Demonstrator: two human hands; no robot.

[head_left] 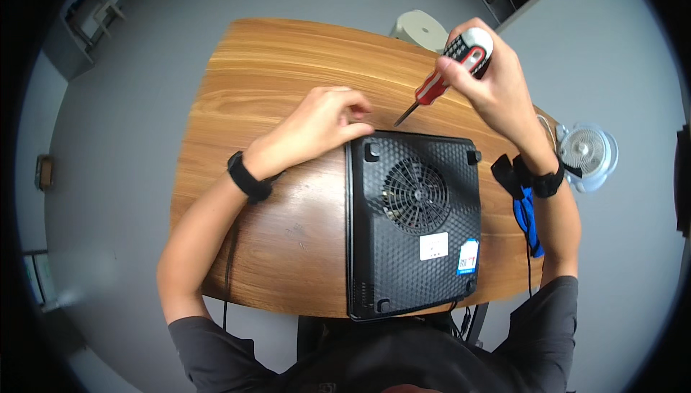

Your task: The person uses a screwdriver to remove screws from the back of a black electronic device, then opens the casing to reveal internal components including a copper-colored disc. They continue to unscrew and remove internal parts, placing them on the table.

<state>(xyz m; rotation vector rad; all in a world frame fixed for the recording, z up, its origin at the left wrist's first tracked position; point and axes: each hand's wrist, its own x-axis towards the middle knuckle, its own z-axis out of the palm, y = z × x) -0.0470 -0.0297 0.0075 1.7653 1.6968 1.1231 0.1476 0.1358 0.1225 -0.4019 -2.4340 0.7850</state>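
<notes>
Grey floor surrounds a wooden counter (237, 91) with rounded corners, seen from above. Near the counter's right side and reaching to its near edge lies a black square appliance (414, 224), turned bottom-up, with a round fan grille in the middle of its underside, small feet at its corners and two stickers near its near right corner. At the appliance's far left corner rests the left hand (324, 127), its fingers (356, 109) curled loosely inward and pressed to the appliance's edge, gripping nothing that can be made out. Above the far edge of the appliance the right hand (493, 83) has its fingers wrapped tightly round the handle of a red and black screwdriver (446, 76), whose tip slants down toward the counter just beyond the appliance's far edge. Both wrists wear black bands. Past the counter's right edge stands a small white fan (589, 154) on the floor, and beyond the far edge a pale round stool (421, 29).
</notes>
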